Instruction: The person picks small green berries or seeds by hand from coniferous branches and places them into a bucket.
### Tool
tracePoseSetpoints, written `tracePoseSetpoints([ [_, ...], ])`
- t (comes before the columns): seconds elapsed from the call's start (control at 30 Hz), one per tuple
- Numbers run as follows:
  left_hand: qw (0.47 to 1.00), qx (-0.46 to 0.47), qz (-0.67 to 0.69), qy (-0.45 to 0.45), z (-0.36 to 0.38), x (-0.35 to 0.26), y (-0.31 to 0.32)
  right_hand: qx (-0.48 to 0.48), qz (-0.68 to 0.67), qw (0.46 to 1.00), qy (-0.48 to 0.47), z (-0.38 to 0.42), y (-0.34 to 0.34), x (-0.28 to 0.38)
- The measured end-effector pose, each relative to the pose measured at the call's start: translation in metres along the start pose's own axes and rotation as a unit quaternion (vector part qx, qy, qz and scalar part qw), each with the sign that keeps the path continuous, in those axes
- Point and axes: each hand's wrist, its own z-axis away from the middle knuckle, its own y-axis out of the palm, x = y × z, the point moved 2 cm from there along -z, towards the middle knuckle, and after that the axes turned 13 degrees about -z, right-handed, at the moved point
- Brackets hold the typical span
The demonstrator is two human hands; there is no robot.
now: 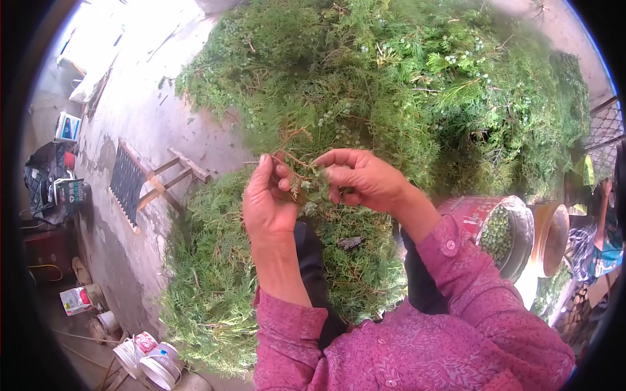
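My left hand (268, 199) is closed on a small evergreen sprig (297, 161), its bare brown twig pinched between thumb and fingers. From the other side my right hand (365, 179) reaches in, with thumb and forefinger closed at the sprig's leafy side; whether a berry sits between those fingertips is too small to make out. Under and beyond both hands spreads a big heap of cut evergreen branches (365, 91), some bearing pale bluish-green berries. To the right of my right forearm stands a red bucket (454, 207) with many green berries (497, 233) inside.
A folding stool (134, 179) with a dark woven seat lies on the concrete floor (130, 274) at left. White buckets (160, 366) stand lower left. Another round container (551, 238) is beside the red bucket. More cut greenery (208, 326) surrounds my legs.
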Motion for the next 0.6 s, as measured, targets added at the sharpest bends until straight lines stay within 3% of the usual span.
tracePoseSetpoints([
  [0.07,1.0,-0.021,-0.014,0.007,-0.002,0.001,0.0,0.07,-0.041,0.996,0.032,-0.003,0.001,-0.006],
  [0.13,1.0,-0.028,-0.001,0.0,0.003,-0.003,0.003,0.04,-0.04,0.998,0.026,-0.003,0.004,-0.002],
  [0.2,0.999,-0.033,0.011,-0.006,0.004,-0.007,-0.004,0.073,-0.066,0.994,0.04,-0.002,0.001,0.003],
  [0.3,0.995,-0.061,0.022,0.076,-0.002,-0.018,-0.024,0.151,-0.119,0.981,-0.005,0.008,0.003,0.011],
  [0.43,0.987,-0.126,-0.035,0.098,0.003,-0.007,-0.005,0.049,-0.137,0.989,-0.012,0.01,0.014,0.008],
  [0.53,0.984,-0.126,-0.041,0.12,-0.002,0.001,-0.003,0.011,-0.05,0.999,-0.008,0.003,0.011,-0.001],
  [0.6,0.985,-0.113,-0.053,0.119,0.0,0.004,0.003,-0.019,0.128,0.988,-0.084,0.003,0.011,-0.001],
])
